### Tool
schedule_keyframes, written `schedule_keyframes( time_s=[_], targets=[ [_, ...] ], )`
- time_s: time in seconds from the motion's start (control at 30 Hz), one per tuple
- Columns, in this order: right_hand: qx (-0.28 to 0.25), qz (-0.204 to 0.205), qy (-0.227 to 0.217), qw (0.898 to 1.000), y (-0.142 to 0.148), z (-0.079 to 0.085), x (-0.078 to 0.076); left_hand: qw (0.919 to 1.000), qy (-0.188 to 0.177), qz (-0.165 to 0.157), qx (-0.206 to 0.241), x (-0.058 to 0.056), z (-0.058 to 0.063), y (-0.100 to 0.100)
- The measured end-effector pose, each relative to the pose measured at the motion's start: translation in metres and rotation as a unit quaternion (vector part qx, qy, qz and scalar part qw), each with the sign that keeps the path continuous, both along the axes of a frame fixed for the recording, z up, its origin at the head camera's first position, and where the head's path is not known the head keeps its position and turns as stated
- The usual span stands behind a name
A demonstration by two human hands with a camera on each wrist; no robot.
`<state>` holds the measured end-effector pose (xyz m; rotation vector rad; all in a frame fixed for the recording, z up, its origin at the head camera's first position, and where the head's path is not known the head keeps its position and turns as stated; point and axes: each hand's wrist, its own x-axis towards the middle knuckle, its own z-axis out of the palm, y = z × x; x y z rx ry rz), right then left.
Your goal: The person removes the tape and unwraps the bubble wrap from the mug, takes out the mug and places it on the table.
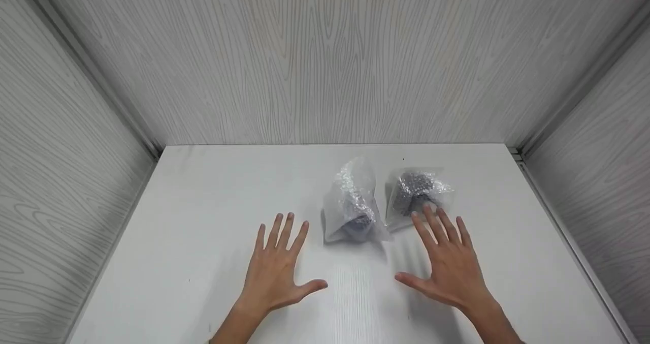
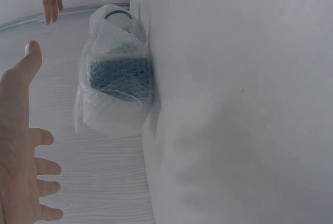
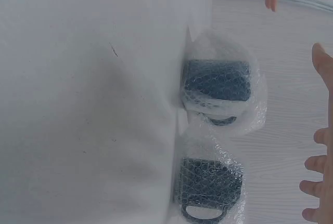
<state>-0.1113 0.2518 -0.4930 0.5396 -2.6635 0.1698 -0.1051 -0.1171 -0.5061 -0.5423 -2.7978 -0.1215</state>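
Note:
Two bubble-wrap bags sit side by side on the white table. The left one (image 1: 354, 201) holds a dark blue mug (image 3: 218, 81) whose handle shows through the plastic. In the other bag (image 1: 417, 194) is a darker mug (image 3: 208, 182), also with a visible handle. My left hand (image 1: 274, 273) is held above the table, left of the bags, fingers spread and straight. My right hand (image 1: 453, 270) is spread likewise on the right; its fingertips overlap the right bag's near edge in the head view, but the right wrist view shows them apart. Neither hand holds anything.
Pale wood-grain panels enclose the white table (image 1: 203, 191): a back wall (image 1: 325, 64), a left wall (image 1: 61, 171) and a right wall (image 1: 594, 146). Metal strips run along the corners and the table's right edge.

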Motion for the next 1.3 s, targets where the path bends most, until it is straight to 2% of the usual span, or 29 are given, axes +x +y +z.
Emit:
schedule_keyframes(
  time_s=[0.23, 0.47, 0.77, 0.97, 1.3],
  targets=[
    [0.000, 0.017, 0.005, 1.000, -0.006, -0.006, -0.015, 0.9999, -0.009, -0.006, -0.007, -0.012, -0.002, 0.010],
    [0.000, 0.030, 0.006, 1.000, -0.016, -0.012, -0.027, 0.9998, -0.012, -0.007, 0.013, -0.027, -0.010, 0.015],
    [0.008, 0.056, 0.005, 0.998, -0.028, -0.018, -0.045, 0.9999, -0.006, -0.008, -0.004, -0.046, -0.018, 0.024],
    [0.020, 0.067, 0.023, 0.997, -0.034, -0.024, -0.059, 0.9998, -0.008, -0.016, -0.005, -0.057, -0.020, 0.032],
    [0.052, 0.075, 0.030, 0.995, -0.042, -0.031, -0.076, 0.9992, 0.026, -0.030, -0.008, -0.073, -0.027, 0.045]
  ],
)
